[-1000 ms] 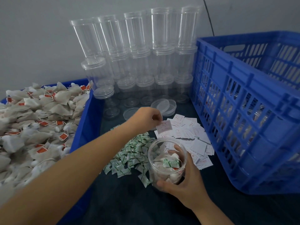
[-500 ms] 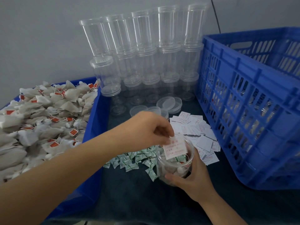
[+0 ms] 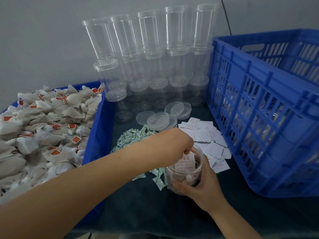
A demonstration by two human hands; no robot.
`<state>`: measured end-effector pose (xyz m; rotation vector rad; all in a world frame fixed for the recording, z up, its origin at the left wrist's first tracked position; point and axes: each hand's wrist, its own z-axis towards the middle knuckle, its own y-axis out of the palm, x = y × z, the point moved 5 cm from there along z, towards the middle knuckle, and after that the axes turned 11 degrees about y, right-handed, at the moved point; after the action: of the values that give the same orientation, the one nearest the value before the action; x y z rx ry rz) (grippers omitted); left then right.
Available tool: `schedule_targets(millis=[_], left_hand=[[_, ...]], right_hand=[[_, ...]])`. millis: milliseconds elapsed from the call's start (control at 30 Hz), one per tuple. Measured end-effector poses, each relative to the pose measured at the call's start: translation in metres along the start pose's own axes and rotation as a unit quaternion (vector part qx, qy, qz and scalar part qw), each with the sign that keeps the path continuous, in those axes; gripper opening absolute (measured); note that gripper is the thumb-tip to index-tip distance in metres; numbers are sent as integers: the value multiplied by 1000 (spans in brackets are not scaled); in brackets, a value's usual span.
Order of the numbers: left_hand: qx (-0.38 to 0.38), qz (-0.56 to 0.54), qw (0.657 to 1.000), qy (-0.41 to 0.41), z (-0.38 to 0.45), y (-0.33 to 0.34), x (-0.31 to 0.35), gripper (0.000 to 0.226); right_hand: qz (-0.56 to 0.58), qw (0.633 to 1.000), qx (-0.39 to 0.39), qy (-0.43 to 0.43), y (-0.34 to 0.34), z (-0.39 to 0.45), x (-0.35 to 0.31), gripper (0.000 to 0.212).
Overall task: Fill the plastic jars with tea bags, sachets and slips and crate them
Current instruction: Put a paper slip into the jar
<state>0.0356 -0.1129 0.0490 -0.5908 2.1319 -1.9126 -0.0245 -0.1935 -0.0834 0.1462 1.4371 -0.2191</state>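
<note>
My right hand [image 3: 202, 187] grips a clear plastic jar [image 3: 183, 175] near the table's front; tea bags show through its wall. My left hand [image 3: 176, 144] reaches over the jar's mouth, fingers dipped inside, pinching a white paper slip [image 3: 185, 163] with red print. More slips [image 3: 208, 138] lie scattered behind the jar. Small green-and-white sachets [image 3: 131, 137] are heaped to its left. A blue tray [image 3: 96, 135] on the left is piled with tea bags [image 3: 43, 126] bearing orange tags.
Stacked empty clear jars [image 3: 155, 57] stand against the back wall, with several loose clear lids [image 3: 158, 119] in front of them. A large blue slatted crate [image 3: 267, 109] fills the right side. Dark cloth [image 3: 146, 204] covers the table.
My left hand picked a slip from the pile, carried it to the jar and has lowered it into the mouth. My right hand kept holding the jar.
</note>
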Motion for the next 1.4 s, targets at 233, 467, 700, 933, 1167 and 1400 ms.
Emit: schedule_targets(millis=[233,467,700,933,1167,1400], left_hand=[[-15,85,996,5,3,0,6,25],[-27,144,989,26,3,-2,11,25],[178,26,982,55,-19,-27,1,37],[98,-307,947,-12,-44,32,-37,120],[57,-355,933,7,-34,48,-34,92],[108,-365,925,5,-35,49,-35,84]], right_hand=[[-1,1000,-3,-1,0,0,-2,86],[-9,1000,-3,6,-1,0,0,88],[-18,1000,0,22,-1,-1,2,90],[-104,992,-43,61,-5,-3,-2,122],[-258,962,-46,75,-27,-2,-78,103],[-643,751,-137,66,7,23,-142,102]])
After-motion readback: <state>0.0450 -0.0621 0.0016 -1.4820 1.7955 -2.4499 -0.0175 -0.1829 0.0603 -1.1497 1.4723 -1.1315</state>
